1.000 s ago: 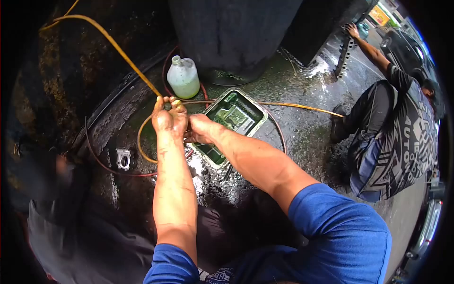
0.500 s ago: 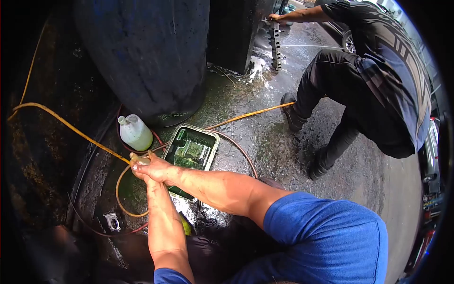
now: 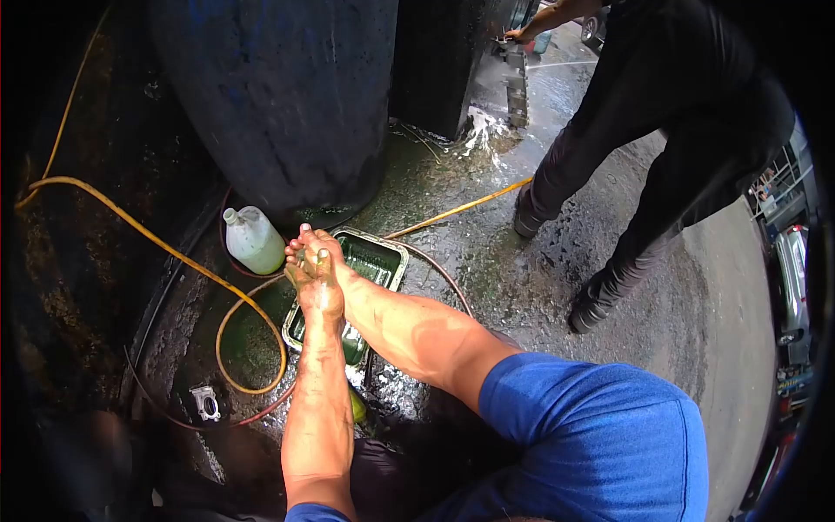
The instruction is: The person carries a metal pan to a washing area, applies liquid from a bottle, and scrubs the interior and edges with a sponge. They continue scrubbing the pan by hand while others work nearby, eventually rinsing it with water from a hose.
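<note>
Both of my hands are raised together above the near-left side of a rectangular pan [image 3: 404,258] holding dark green liquid. My left hand [image 3: 315,283] is turned palm up, wet and dirty, with its fingers apart and nothing in it. Against its far side lies my right hand [image 3: 329,246], its fingers partly stretched out and partly hidden. No object shows between them. Just beyond my fingertips a whitish plastic jug [image 3: 255,244] with pale green liquid stands upright on the wet ground.
A dark drum [image 3: 270,104] rises behind the jug. A yellow hose [image 3: 156,248] loops on the left, near a small metal part [image 3: 205,404]. Another person's hand [image 3: 522,36] holds a dark notched part [image 3: 517,91] in a water spray; that person's legs [image 3: 626,174] stand at right.
My hands have come apart from a clasp and moved up and right, from beside the yellow hose to over the pan's edge. The other person has shifted, and the notched part has turned.
</note>
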Motion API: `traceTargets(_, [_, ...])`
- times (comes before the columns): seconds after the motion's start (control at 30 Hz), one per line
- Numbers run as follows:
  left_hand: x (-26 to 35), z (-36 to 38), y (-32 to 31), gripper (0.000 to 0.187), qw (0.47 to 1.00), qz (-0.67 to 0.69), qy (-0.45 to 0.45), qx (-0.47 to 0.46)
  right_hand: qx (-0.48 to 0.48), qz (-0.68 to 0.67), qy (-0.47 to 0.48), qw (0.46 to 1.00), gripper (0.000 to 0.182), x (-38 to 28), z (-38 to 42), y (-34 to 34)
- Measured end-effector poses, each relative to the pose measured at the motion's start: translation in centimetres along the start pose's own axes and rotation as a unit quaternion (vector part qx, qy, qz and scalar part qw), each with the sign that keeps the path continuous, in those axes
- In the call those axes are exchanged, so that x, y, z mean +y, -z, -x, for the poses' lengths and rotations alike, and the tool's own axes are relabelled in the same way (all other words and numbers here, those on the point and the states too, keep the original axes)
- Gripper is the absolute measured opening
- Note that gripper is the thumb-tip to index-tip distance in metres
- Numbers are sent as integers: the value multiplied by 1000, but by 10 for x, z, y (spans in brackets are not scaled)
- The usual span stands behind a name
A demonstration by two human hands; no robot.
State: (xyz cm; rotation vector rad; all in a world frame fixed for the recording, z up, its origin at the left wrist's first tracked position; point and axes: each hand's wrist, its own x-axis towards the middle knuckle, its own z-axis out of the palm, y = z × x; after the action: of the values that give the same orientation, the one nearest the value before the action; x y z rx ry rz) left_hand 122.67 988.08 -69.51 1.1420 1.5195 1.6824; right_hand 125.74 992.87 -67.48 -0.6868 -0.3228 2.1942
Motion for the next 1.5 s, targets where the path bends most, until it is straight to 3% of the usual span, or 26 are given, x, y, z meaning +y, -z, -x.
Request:
traceTargets(0.1, [11,2,12,77,962,230,141,-32,-8,-58,42,997,43,7,-14,13])
traceTargets(0.13, [8,-3,21,71,939,309,146,-35,-17,-84,39,996,43,0,-1,1])
traceTargets(0.17, [6,-11,37,63,913,356,188,-71,0,-174,-66,983,37,0,13,-14])
traceTargets(0.23, [12,-23,80,48,841,407,300,-190,-85,171,-139,972,37,0,22,-13])
traceTargets(0.27, [16,-21,80,32,859,353,343,-140,-7,314,-128,941,33,8,30,-24])
traceTargets(0.3, [25,-28,85,24,830,347,360,-247,-9,427,-92,900,22,17,20,-17])
traceTargets(0.33, [4,-29,75,24,862,343,350,-131,11,590,13,807,19,30,0,2])
traceTargets(0.37, [-19,-29,64,25,882,333,333,-13,30,726,118,677,19,38,-12,15])
traceTargets(0.47, [-28,-25,52,23,882,332,333,26,-11,681,182,709,28,20,18,13])
traceTargets(0.5, [-19,-18,43,24,880,337,332,38,38,671,187,717,26,29,-2,26])
traceTargets(0.57, [-16,-11,38,33,888,319,332,-13,62,614,146,773,22,16,9,22])
traceTargets(0.63, [14,-2,36,39,871,293,393,-34,129,591,136,784,19,15,-12,39])
traceTargets(0.67, [1,-5,43,40,879,221,422,-18,118,547,95,823,14,15,-27,55])
traceTargets(0.7, [-24,-7,54,42,878,144,456,6,97,552,68,826,15,2,-8,49])
traceTargets(0.77, [-91,-5,78,41,902,-15,424,86,27,805,64,590,26,-13,5,63])
traceTargets(0.83, [-105,11,91,34,898,-50,380,215,-116,915,-16,386,27,-7,-11,116])
traceTargets(0.9, [-158,15,114,36,863,-44,435,252,-255,943,-56,206,28,1,-26,162])
traceTargets(1.0, [-227,33,134,47,834,51,519,180,-320,929,-92,163,23,-4,-12,146])
traceTargets(1.07, [-270,38,143,52,845,46,525,92,-214,925,-73,306,24,-2,-6,143])
traceTargets(1.13, [-219,49,132,54,847,-61,528,15,-305,918,37,251,27,-3,-23,164])
traceTargets(1.2, [-207,47,116,50,761,-31,639,109,-87,816,-172,545,20,0,-9,143])
traceTargets(1.23, [-228,49,123,47,778,14,620,95,-25,772,-216,597,20,-5,3,126])
traceTargets(1.3, [-276,57,142,41,806,103,580,62,-222,882,-101,403,22,-5,-19,156])
traceTargets(1.37, [-234,57,129,30,812,89,573,67,-230,897,-123,358,27,-4,-19,159])
traceTargets(1.43, [-201,54,115,27,820,79,563,65,-62,837,-276,468,38,-12,13,108])
traceTargets(1.5, [-176,50,107,25,813,90,572,60,-4,819,-285,498,57,-19,37,81])
